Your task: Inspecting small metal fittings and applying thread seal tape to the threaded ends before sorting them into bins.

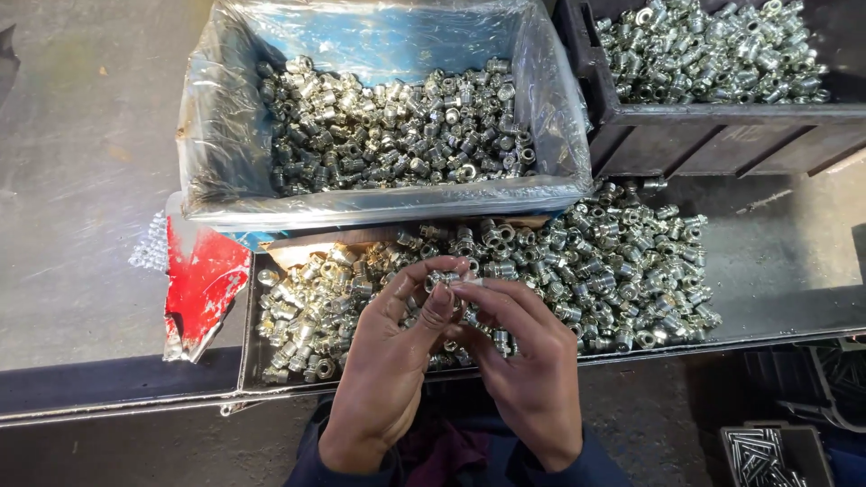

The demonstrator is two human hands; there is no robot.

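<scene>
My left hand [383, 365] and my right hand [528, 361] meet over a shallow metal tray [251, 361] heaped with shiny silver fittings [613, 261]. Together, the fingertips of both hands pinch one small silver fitting [448, 280] just above the pile. My thumbs and forefingers press on it from either side. Dark blue sleeves show at the bottom edge.
A blue bin lined with clear plastic [216, 117] holds more fittings behind the tray. A black bin [722, 126] at the upper right is full of them too. Red torn packaging [203, 284] lies at the left. A small box of thin metal pins [767, 455] sits at the bottom right.
</scene>
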